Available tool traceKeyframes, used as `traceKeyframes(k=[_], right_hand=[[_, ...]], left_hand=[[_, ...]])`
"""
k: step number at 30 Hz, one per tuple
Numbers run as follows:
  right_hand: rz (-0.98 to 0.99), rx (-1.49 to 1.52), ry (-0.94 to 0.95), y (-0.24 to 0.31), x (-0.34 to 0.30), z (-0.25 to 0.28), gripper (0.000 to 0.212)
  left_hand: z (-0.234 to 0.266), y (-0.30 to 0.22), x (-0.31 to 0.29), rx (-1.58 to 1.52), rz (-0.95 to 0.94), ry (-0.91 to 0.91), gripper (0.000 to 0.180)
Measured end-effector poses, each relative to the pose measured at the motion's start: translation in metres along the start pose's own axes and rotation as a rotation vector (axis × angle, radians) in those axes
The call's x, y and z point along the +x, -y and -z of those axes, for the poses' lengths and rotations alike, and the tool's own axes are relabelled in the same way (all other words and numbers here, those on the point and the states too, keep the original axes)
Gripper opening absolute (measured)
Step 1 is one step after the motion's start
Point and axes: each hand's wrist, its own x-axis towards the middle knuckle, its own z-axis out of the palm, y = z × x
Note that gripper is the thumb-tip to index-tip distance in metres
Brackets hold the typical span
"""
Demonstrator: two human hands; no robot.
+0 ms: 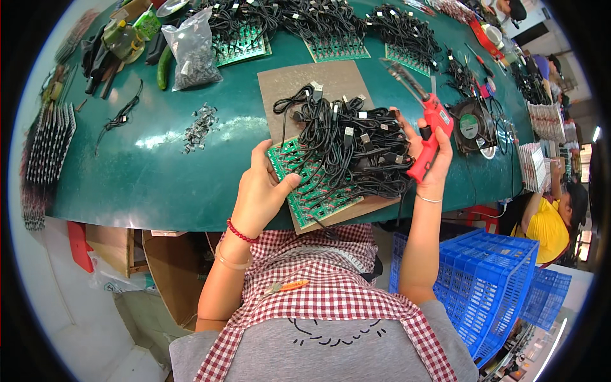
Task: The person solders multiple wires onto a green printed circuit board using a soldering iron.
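My left hand (259, 194) grips the left edge of a green circuit board panel (299, 194), its thumb on top and its fingers at the rim. A thick tangle of black USB cables (347, 143) lies over the panel, their thin wire ends joined to it in rows. Beneath sits a brown board (280, 79) at the table's near edge. In my right hand (436, 159) is a red soldering gun (438, 118), its metal tip pointing up and away to the left. Some fingers of that hand reach the cables' right side.
Small metal parts lie in a heap (200, 128) on the green table (165, 184). Farther back are a plastic bag of parts (191, 54), a cucumber (164, 67) and more cabled panels (337, 48). A fan (471, 126) stands right; blue crates (468, 280) sit below, near a person in yellow (546, 232).
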Motion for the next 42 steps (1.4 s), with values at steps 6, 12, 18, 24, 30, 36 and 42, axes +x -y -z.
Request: traceKeyframes(k=[6, 12, 18, 24, 30, 36, 42], right_hand=[[-0.038, 0.069, 0.02, 0.02, -0.011, -0.042, 0.03], [0.041, 0.018, -0.101, 0.001, -0.002, -0.041, 0.03], [-0.018, 0.026, -0.08, -0.002, 0.008, -0.008, 0.029], [-0.1, 0.149, -0.004, 0.005, -0.004, -0.041, 0.025], [0.041, -0.047, -0.188, -0.003, -0.014, -0.032, 0.03], [0.053, 0.119, -0.048, 0.044, -0.054, -0.015, 0.024], [0.05, 0.129, -0.012, 0.056, -0.083, -0.039, 0.029]], left_hand=[[0.008, 0.003, 0.004, 0.007, -0.027, 0.053, 0.06], [0.004, 0.009, 0.001, -0.277, 0.08, 0.073, 0.057], [0.01, 0.004, 0.0, -0.538, 0.159, 0.158, 0.054], [0.015, 0.007, -0.009, -0.554, 0.206, 0.145, 0.055], [0.026, 0.0, -0.017, -0.354, 0.193, 0.128, 0.063], [0.086, 0.039, 0.04, 0.279, -0.12, -0.248, 0.034], [0.085, 0.046, 0.078, 0.859, -0.228, -0.291, 0.01]])
